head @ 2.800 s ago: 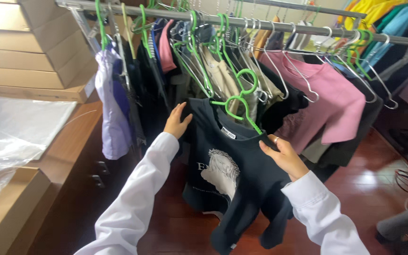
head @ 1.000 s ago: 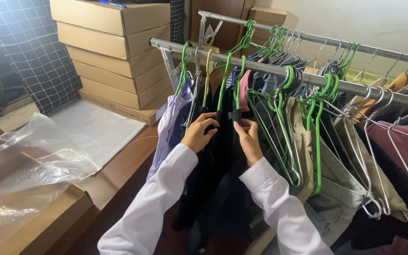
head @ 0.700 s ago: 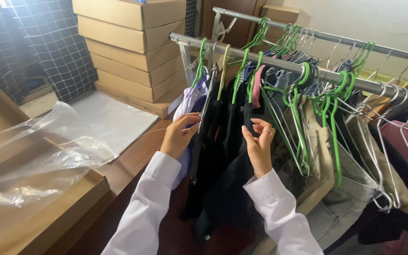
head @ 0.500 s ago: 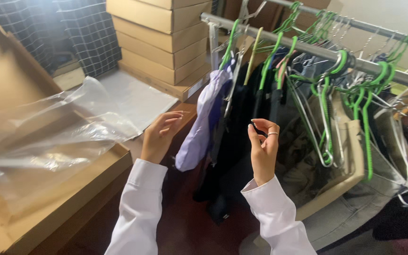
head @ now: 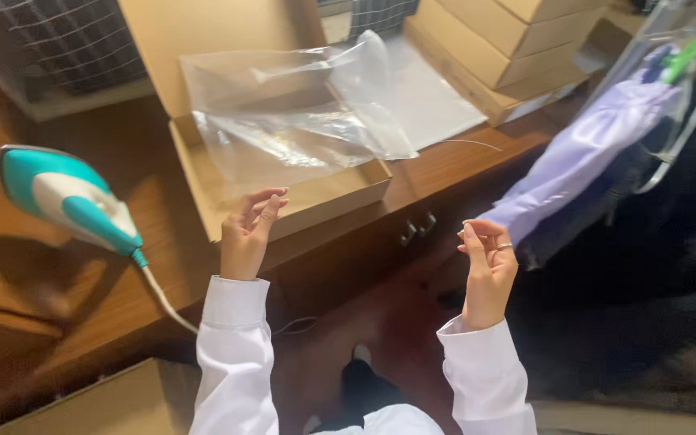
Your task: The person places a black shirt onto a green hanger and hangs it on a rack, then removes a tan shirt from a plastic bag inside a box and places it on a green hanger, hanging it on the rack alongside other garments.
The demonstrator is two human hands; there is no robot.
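My left hand [head: 248, 234] is raised over the front edge of a wooden counter [head: 98, 290], fingers loosely apart and holding nothing. It is nearest an open cardboard box [head: 300, 201] with a clear plastic bag [head: 300, 113] lying in it. My right hand [head: 489, 270] is raised over the dark floor, fingers curled, also holding nothing. It is just left of a lilac garment [head: 582, 161] hanging on a green hanger [head: 694, 48] beside dark clothes [head: 662, 266]. Both arms wear white sleeves.
A teal and white iron [head: 70, 201] with its cord stands on the counter at the left. Stacked flat cardboard boxes [head: 509, 48] sit at the back right. Another cardboard box [head: 98, 403] lies at the bottom left. A drawer with metal handles [head: 416, 229] faces me.
Both hands have let go of the hanging clothes and drawn back. The view has swung left and down from the rack to the counter, box and iron.
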